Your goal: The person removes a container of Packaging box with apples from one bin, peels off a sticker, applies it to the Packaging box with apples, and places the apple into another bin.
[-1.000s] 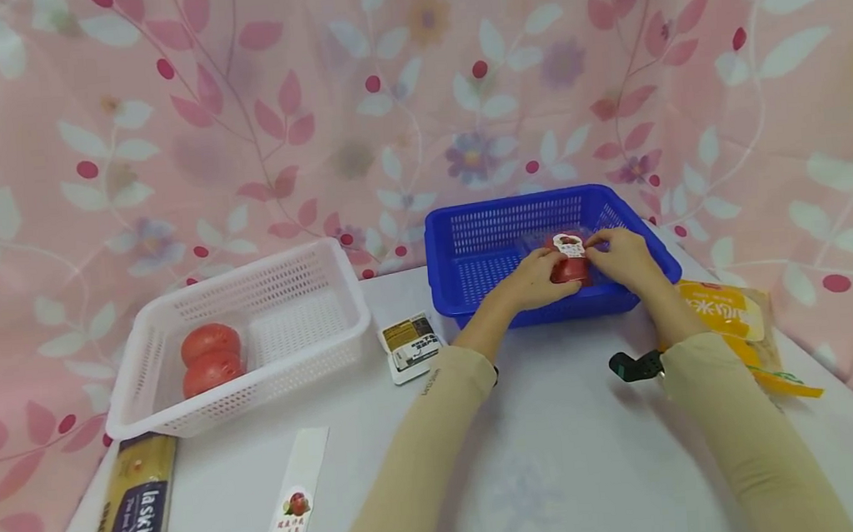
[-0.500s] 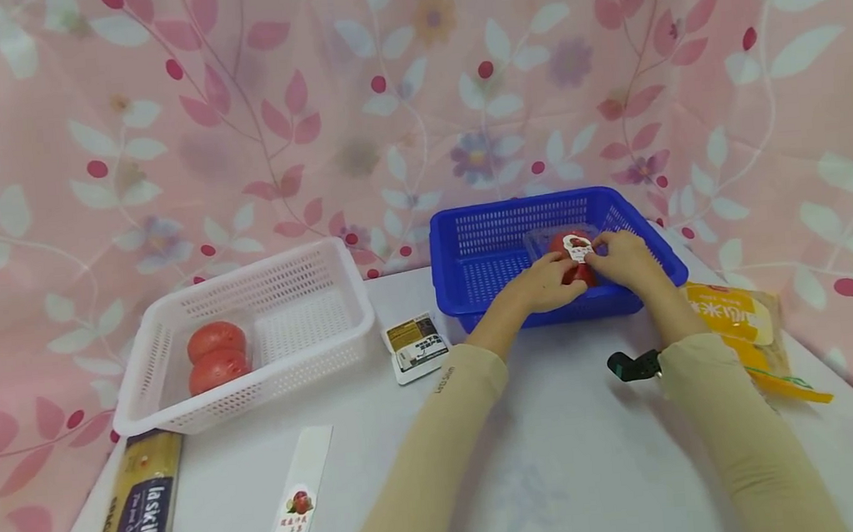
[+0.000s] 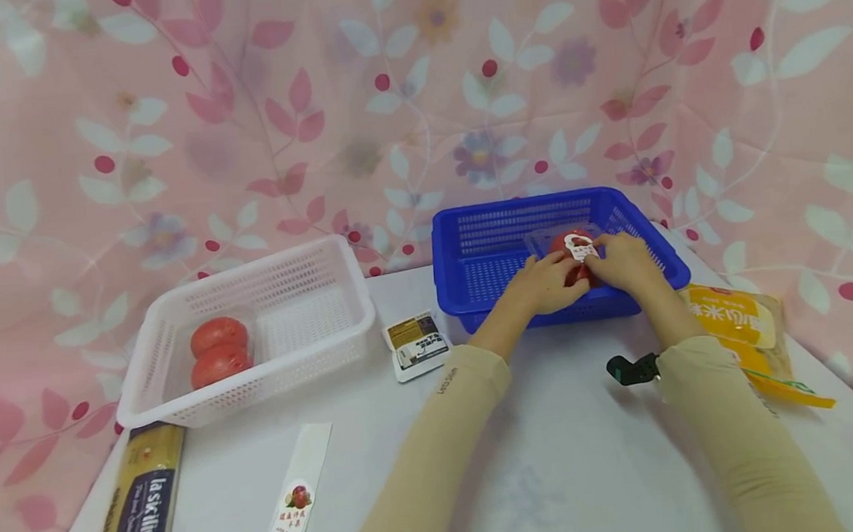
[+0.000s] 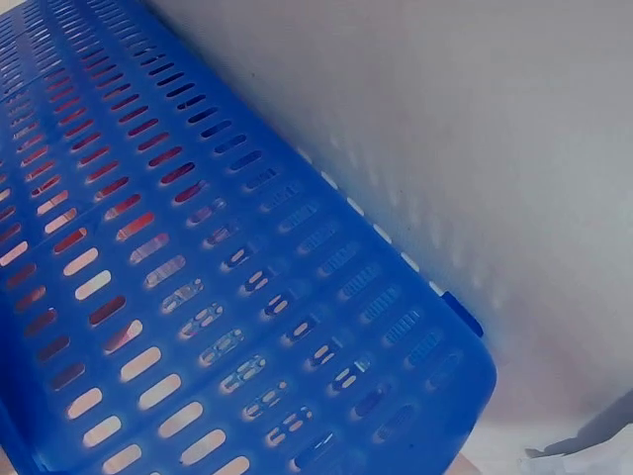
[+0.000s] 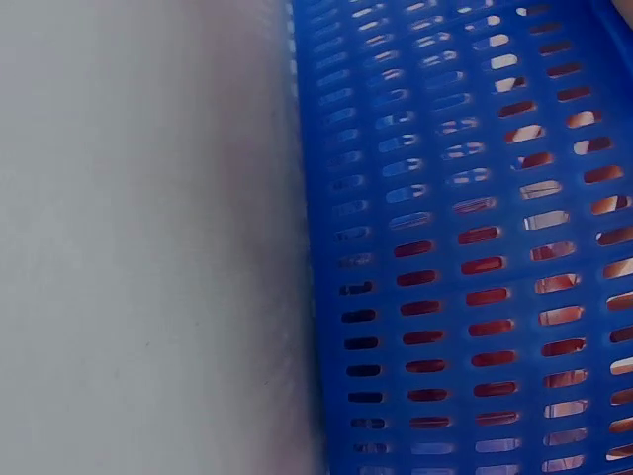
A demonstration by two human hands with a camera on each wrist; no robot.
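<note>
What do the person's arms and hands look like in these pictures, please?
Both arms wear long, close-fitting beige sleeves down to the wrists; the left sleeve carries a small line of dark lettering near its cuff. A black device is strapped at the right wrist beside the right sleeve. The left hand and right hand are bare, without gloves.

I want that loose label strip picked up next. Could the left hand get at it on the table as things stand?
Probably yes, once freed: the left hand grips the tomato pack in the blue basket, and bare table lies between it and the label strip.
</note>
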